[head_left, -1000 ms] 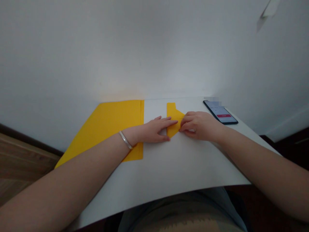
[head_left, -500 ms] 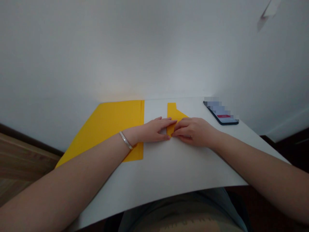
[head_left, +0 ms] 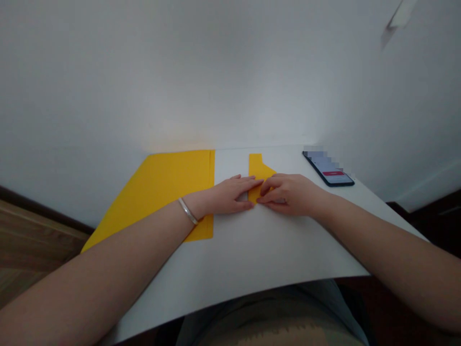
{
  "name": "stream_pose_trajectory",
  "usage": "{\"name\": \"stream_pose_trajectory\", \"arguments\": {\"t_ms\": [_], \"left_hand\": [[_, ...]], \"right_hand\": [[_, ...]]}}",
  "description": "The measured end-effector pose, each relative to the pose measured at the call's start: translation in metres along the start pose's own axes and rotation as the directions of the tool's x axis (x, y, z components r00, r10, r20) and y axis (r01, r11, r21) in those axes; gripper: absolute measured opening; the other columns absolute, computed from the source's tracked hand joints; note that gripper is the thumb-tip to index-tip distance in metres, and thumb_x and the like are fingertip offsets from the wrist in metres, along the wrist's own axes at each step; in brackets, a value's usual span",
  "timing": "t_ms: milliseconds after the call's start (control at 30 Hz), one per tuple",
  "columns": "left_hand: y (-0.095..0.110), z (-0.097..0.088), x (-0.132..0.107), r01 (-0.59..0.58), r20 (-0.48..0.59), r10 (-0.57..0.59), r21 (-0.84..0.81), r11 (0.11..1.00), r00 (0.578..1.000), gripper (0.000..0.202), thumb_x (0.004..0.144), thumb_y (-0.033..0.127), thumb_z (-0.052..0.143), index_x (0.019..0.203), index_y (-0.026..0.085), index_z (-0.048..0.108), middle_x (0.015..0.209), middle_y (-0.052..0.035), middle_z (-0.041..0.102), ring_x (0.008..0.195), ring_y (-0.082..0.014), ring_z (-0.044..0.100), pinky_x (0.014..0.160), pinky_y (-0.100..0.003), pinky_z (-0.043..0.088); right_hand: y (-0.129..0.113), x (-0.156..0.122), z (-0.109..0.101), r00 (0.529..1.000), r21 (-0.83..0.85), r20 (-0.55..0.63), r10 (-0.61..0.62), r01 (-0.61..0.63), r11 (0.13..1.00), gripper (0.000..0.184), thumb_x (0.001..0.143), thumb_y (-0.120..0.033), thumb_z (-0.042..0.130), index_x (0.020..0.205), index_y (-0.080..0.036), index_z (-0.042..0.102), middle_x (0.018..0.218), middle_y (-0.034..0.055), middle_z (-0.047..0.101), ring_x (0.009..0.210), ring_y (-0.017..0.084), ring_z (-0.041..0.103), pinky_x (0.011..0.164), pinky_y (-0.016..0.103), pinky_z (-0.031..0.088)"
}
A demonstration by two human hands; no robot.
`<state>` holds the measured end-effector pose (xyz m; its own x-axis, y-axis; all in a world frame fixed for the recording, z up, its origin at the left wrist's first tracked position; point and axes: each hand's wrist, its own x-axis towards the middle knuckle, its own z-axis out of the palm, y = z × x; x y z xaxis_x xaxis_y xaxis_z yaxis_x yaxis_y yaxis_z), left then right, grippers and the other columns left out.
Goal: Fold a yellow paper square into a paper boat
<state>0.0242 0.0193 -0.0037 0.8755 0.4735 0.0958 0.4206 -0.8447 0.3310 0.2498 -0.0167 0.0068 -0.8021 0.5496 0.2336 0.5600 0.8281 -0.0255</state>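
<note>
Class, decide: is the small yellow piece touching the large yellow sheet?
Apart: the head view shows a strip of white table between the small yellow piece and the large yellow sheet.

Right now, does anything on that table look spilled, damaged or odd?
Only the phone stands out: blocky squares cover its far part and run past its edge, likely picture masking rather than damage. The small yellow paper, touched by the left hand and right hand, has slanted edges but looks folded, not torn. No spill shows.
</note>
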Motion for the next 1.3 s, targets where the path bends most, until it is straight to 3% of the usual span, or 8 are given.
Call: {"name": "stream_pose_trajectory", "arguments": {"t_ms": [200, 300, 467, 633, 800, 967, 1133, 1300], "left_hand": [[0.003, -0.005, -0.01, 0.084, 0.108, -0.081, -0.021, 0.996, 0.991, 0.06, 0.088, 0.028, 0.051, 0.143, 0.015, 0.033, 0.151, -0.0124, 0.034, 0.142, -0.0223, 0.026, 0.117, -0.044, 0.013], [0.002, -0.004, -0.013, 0.079, 0.108, -0.074, -0.037, 0.996, 0.991, 0.056, 0.089, 0.025, 0.047, 0.143, 0.019, 0.034, 0.151, -0.0085, 0.036, 0.142, -0.02, 0.026, 0.118, -0.044, 0.012], [0.003, 0.002, -0.014, 0.079, 0.052, -0.079, 0.01, 0.997, 0.996, 0.05, 0.091, 0.023, 0.041, 0.141, 0.019, 0.037, 0.148, -0.0075, 0.041, 0.139, -0.019, 0.031, 0.117, -0.044, 0.017], [0.011, 0.009, -0.01, 0.113, -0.129, -0.086, 0.225, 0.968, 0.988, 0.051, 0.09, 0.027, 0.045, 0.14, 0.016, 0.041, 0.149, -0.0123, 0.037, 0.141, -0.0279, 0.025, 0.115, -0.046, 0.022], [0.015, 0.011, -0.008, 0.227, -0.182, -0.168, 0.377, 0.898, 0.969, 0.053, 0.092, 0.038, 0.043, 0.139, 0.015, 0.042, 0.143, -0.0139, 0.044, 0.138, -0.0336, 0.03, 0.113, -0.053, 0.022], [0.015, 0.012, -0.008, 0.299, -0.185, -0.248, 0.355, 0.886, 0.951, 0.057, 0.092, 0.044, 0.041, 0.14, 0.014, 0.04, 0.146, -0.0136, 0.041, 0.138, -0.0317, 0.031, 0.113, -0.053, 0.022], [0.01, 0.015, -0.009, 0.341, -0.179, -0.298, 0.307, 0.888, 0.938, 0.06, 0.092, 0.048, 0.041, 0.141, 0.014, 0.039, 0.149, -0.0143, 0.037, 0.138, -0.0307, 0.031, 0.113, -0.053, 0.022], [0.008, 0.015, -0.008, 0.34, -0.186, -0.301, 0.243, 0.908, 0.935, 0.059, 0.09, 0.046, 0.044, 0.139, 0.014, 0.04, 0.148, -0.0149, 0.038, 0.137, -0.0304, 0.033, 0.113, -0.052, 0.023]], "right_hand": [[0.01, -0.004, -0.012, 0.99, -0.064, 0.058, 0.13, -0.127, 0.99, 0.022, 0.084, -0.022, 0.054, 0.093, -0.026, 0.075, 0.102, 0.0017, 0.072, 0.088, 0.018, 0.065, 0.074, 0.03, 0.049], [0.018, -0.008, -0.012, 0.948, -0.138, 0.052, 0.314, -0.304, 0.942, 0.025, 0.087, -0.027, 0.051, 0.094, -0.022, 0.074, 0.103, 0.0053, 0.072, 0.093, 0.023, 0.064, 0.075, 0.034, 0.049], [0.024, -0.007, -0.003, 0.858, -0.074, -0.021, 0.514, -0.514, 0.855, 0.038, 0.084, -0.035, 0.056, 0.117, -0.019, 0.066, 0.112, 0.0108, 0.069, 0.102, 0.029, 0.063, 0.083, 0.04, 0.049], [0.011, 0.001, 0.003, 0.767, 0.114, -0.025, 0.641, -0.635, 0.764, 0.039, 0.084, -0.034, 0.054, 0.12, -0.021, 0.061, 0.103, 0.0071, 0.072, 0.089, 0.023, 0.065, 0.077, 0.035, 0.05], [0.005, 0.001, 0.005, 0.75, 0.017, -0.09, 0.655, -0.657, 0.754, 0.056, 0.081, -0.04, 0.056, 0.129, -0.012, 0.054, 0.122, 0.0145, 0.062, 0.11, 0.027, 0.057, 0.096, 0.039, 0.044], [0.013, -0.001, 0.005, 0.721, -0.153, -0.026, 0.693, -0.688, 0.71, 0.053, 0.085, -0.046, 0.048, 0.118, -0.008, 0.063, 0.122, 0.02, 0.06, 0.115, 0.033, 0.052, 0.099, 0.045, 0.04], [0.02, 0.002, 0.012, 0.744, -0.088, -0.013, 0.668, -0.666, 0.741, 0.048, 0.083, -0.043, 0.05, 0.112, -0.008, 0.064, 0.12, 0.018, 0.062, 0.116, 0.03, 0.053, 0.101, 0.041, 0.039], [0.032, 0.004, 0.023, 0.694, -0.013, -0.06, 0.718, -0.72, 0.694, 0.036, 0.079, -0.036, 0.056, 0.105, -0.014, 0.068, 0.112, 0.0135, 0.067, 0.112, 0.027, 0.057, 0.098, 0.037, 0.04]]}}
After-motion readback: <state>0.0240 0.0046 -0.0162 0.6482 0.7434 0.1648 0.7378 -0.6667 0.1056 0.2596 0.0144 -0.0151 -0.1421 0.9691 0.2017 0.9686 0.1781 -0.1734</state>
